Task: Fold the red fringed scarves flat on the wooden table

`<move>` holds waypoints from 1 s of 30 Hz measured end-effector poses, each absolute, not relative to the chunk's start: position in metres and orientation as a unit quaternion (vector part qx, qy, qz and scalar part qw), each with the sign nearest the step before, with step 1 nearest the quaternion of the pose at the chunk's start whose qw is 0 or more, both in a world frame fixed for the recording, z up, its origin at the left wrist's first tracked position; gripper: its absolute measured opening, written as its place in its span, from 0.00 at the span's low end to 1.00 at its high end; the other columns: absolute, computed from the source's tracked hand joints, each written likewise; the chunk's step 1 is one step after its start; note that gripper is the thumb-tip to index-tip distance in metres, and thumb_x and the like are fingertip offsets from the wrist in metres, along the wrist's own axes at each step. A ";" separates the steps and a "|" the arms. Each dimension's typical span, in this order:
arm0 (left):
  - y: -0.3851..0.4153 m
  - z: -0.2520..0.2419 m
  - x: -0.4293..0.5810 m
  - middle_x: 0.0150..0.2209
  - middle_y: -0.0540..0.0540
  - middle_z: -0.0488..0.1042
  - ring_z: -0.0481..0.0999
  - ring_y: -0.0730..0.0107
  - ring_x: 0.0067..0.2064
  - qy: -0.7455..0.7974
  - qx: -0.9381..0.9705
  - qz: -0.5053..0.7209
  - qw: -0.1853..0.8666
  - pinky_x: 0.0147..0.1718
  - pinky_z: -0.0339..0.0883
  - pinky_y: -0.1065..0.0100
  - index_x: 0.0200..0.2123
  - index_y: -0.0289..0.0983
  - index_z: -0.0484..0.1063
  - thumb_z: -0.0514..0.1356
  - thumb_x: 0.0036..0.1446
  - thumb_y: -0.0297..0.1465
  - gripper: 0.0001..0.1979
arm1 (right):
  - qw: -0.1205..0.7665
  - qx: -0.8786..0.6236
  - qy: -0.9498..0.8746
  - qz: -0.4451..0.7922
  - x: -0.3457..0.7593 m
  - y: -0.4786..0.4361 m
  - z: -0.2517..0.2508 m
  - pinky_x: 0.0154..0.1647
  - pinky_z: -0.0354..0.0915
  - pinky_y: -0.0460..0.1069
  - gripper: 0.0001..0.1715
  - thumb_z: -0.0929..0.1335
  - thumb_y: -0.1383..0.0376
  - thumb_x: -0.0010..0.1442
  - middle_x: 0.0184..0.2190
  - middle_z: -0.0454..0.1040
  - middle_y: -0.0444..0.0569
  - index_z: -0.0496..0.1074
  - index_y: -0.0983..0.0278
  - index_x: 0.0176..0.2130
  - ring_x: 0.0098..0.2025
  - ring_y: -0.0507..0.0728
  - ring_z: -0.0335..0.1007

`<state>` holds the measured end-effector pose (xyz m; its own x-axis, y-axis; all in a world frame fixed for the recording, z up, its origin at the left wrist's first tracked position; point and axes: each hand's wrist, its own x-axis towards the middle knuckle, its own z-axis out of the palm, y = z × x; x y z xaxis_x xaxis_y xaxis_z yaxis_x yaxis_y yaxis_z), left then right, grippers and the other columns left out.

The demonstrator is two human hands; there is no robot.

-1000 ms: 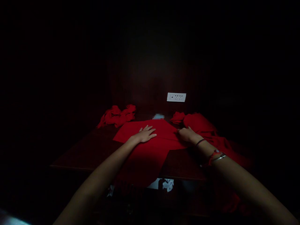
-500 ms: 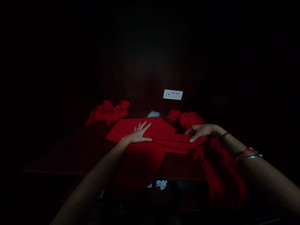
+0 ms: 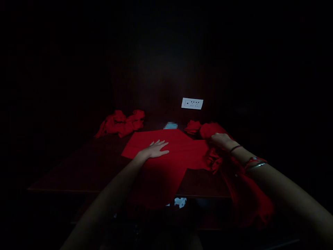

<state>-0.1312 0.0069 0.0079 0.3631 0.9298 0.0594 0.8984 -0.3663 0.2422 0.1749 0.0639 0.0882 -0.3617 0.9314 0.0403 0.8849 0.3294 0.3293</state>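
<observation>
A red cloth (image 3: pixel 161 173) lies spread on a dark wooden table (image 3: pixel 67 173), its near part hanging over the front edge. My left hand (image 3: pixel 155 150) rests flat on it, fingers spread. Over at the cloth's right end, my right hand (image 3: pixel 221 139) is closed, gripping the red fabric, with its fingertips hidden. Below that hand the cloth bunches into dark folds (image 3: pixel 215 160), and a length of red fabric (image 3: pixel 256 205) hangs off the table's right side.
A crumpled red cloth (image 3: pixel 121 124) sits at the back left, and another red bundle (image 3: pixel 193 127) at the back right. Between them is a small pale item (image 3: pixel 170 125), blurred. A white wall socket (image 3: pixel 192 103) is behind. Pale patterned pieces (image 3: pixel 180 202) show below the table edge.
My right hand has moved away from me and closed on the fabric. The folds running between my hands have flattened out. My left hand remains pressed on the cloth.
</observation>
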 end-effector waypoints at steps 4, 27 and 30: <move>0.010 0.006 -0.137 0.58 0.46 0.40 0.37 0.59 0.58 0.587 0.798 0.112 0.076 0.51 0.37 0.54 0.56 0.44 0.43 0.38 0.50 0.53 0.33 | 0.104 0.561 0.799 0.190 0.166 0.056 0.096 0.30 0.59 0.51 0.14 0.58 0.69 0.53 0.32 0.71 0.59 0.71 0.70 0.31 0.35 0.62 0.67; 0.017 0.007 -0.148 0.59 0.44 0.35 0.34 0.56 0.58 0.664 0.718 0.202 0.046 0.51 0.40 0.56 0.56 0.40 0.44 0.38 0.53 0.48 0.30 | -0.007 0.474 0.877 0.075 0.088 0.056 0.068 0.43 0.55 0.51 0.26 0.58 0.56 0.54 0.50 0.57 0.58 0.57 0.66 0.49 0.49 0.60 0.54; 0.003 0.013 -0.148 0.59 0.42 0.33 0.33 0.57 0.57 0.664 0.711 0.212 0.091 0.51 0.41 0.57 0.57 0.39 0.39 0.38 0.53 0.49 0.32 | -0.012 0.507 0.861 0.036 0.065 0.064 0.042 0.42 0.56 0.54 0.26 0.58 0.55 0.53 0.47 0.60 0.58 0.57 0.66 0.48 0.48 0.61 0.56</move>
<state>-0.1476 0.0032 0.0131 0.0271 0.9832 0.1807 0.9058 -0.1006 0.4116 0.0648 0.0637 0.0423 -0.4847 0.8727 0.0581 0.8745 0.4824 0.0496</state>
